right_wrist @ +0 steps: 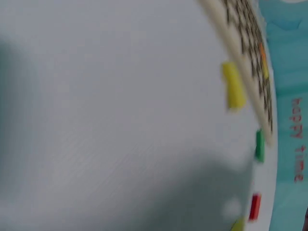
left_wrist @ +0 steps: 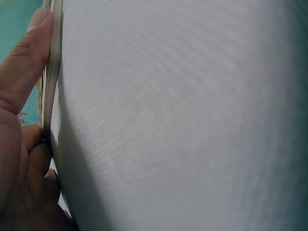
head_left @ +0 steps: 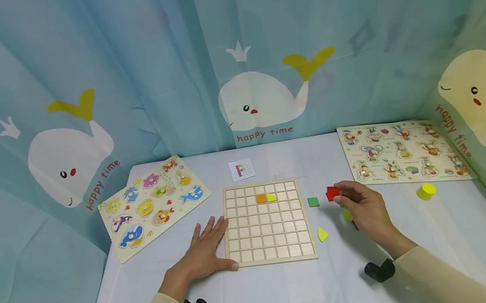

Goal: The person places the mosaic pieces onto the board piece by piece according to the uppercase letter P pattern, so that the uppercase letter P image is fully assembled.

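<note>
A wooden grid board (head_left: 266,223) lies on the white table, an orange square (head_left: 261,198) and a yellow quarter-round piece (head_left: 271,198) in neighbouring cells of its second row. My left hand (head_left: 204,252) rests flat with spread fingers against the board's left edge, its thumb (left_wrist: 29,62) at the near corner. Right of the board, my right hand (head_left: 366,208) pinches a red block (head_left: 333,193) between thumb and fingers. A green square (head_left: 313,202) and a yellow quarter-round piece (head_left: 323,234) lie between board and hand. Another yellow piece (head_left: 347,215) is partly hidden under the right hand.
Behind the board lies a small card (head_left: 241,170) with a coloured grid pattern. Animal puzzle boards sit at the back left (head_left: 156,207) and back right (head_left: 403,152). A yellow cylinder (head_left: 426,191) stands at the right. A whale-printed curtain (head_left: 183,76) encloses the table.
</note>
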The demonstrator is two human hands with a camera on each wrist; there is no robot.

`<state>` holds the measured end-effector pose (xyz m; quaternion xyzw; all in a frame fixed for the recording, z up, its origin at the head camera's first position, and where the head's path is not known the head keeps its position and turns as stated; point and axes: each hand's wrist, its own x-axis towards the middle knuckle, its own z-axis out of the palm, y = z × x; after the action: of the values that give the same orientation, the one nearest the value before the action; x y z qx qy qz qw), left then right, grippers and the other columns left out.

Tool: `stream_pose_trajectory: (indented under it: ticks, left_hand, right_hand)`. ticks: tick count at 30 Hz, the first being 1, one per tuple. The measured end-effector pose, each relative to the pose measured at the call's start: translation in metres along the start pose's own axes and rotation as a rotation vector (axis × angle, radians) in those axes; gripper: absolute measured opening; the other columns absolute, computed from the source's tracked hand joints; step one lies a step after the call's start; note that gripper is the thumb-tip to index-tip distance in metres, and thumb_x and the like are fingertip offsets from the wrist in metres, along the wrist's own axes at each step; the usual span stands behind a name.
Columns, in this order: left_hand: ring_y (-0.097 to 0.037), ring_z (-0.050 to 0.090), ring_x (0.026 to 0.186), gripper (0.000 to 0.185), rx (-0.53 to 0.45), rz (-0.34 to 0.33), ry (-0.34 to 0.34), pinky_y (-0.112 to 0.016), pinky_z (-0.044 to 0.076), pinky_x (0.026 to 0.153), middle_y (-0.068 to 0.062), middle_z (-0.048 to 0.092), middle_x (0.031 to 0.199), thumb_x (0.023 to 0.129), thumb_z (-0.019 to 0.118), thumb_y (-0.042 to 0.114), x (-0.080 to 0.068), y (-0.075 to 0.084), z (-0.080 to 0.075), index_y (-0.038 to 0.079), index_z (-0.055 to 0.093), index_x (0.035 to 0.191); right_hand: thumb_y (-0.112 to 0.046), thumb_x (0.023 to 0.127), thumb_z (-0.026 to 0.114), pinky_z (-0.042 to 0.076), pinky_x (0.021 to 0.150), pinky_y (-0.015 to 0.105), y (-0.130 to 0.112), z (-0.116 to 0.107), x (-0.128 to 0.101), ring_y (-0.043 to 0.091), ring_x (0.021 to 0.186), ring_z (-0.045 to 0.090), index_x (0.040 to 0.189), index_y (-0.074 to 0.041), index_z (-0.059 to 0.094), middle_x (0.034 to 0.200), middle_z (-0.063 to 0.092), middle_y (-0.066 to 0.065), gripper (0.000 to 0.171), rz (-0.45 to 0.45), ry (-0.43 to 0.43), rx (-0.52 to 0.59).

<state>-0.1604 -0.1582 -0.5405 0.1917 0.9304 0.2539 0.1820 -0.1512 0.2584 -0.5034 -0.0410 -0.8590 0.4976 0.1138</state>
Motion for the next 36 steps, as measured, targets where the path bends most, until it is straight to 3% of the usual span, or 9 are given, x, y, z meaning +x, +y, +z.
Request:
stream_pose_trajectory:
  ticks: [12, 19, 26, 36]
  left_hand:
    - [-0.029, 0.005, 0.166, 0.120, -0.002, -0.008, -0.007, -0.054, -0.005, 0.134, -0.005, 0.023, 0.176, 0.076, 0.091, 0.054, -0.001, 0.002, -0.001, 0.010, 0.027, 0.168]
    - [-0.025, 0.003, 0.166, 0.120, 0.010, -0.017, -0.006, -0.052, -0.007, 0.134, -0.002, 0.021, 0.176, 0.076, 0.090, 0.056, 0.001, 0.000, -0.001, 0.013, 0.026, 0.169]
    - [-0.025, 0.003, 0.166, 0.121, 0.012, -0.017, -0.005, -0.052, -0.007, 0.134, -0.002, 0.020, 0.177, 0.076, 0.090, 0.057, 0.003, 0.000, 0.000, 0.014, 0.026, 0.169]
    - [-0.027, 0.004, 0.166, 0.119, 0.004, -0.004, 0.001, -0.054, -0.006, 0.134, -0.004, 0.023, 0.176, 0.076, 0.090, 0.056, 0.001, 0.000, -0.001, 0.012, 0.028, 0.168]
  right_hand:
    - [-0.006, 0.097, 0.075, 0.062, 0.077, 0.021, -0.032, 0.060, 0.024, 0.003, 0.086, 0.067, 0.130, -0.003, 0.071, 0.108, 0.074, 0.018, 0.034, 0.053, -0.095, 0.197]
    - [-0.003, 0.097, 0.075, 0.061, 0.077, 0.016, -0.051, 0.101, 0.037, 0.010, 0.089, 0.070, 0.130, -0.002, 0.071, 0.107, 0.075, 0.016, 0.034, 0.066, -0.178, 0.249]
    - [-0.005, 0.098, 0.074, 0.059, 0.077, 0.019, -0.064, 0.128, 0.044, 0.017, 0.095, 0.069, 0.128, -0.007, 0.072, 0.111, 0.075, 0.015, 0.031, 0.083, -0.259, 0.207]
    - [-0.004, 0.096, 0.075, 0.060, 0.079, 0.025, -0.062, 0.147, 0.052, 0.024, 0.100, 0.069, 0.125, -0.005, 0.074, 0.112, 0.075, 0.014, 0.028, 0.068, -0.287, 0.120]
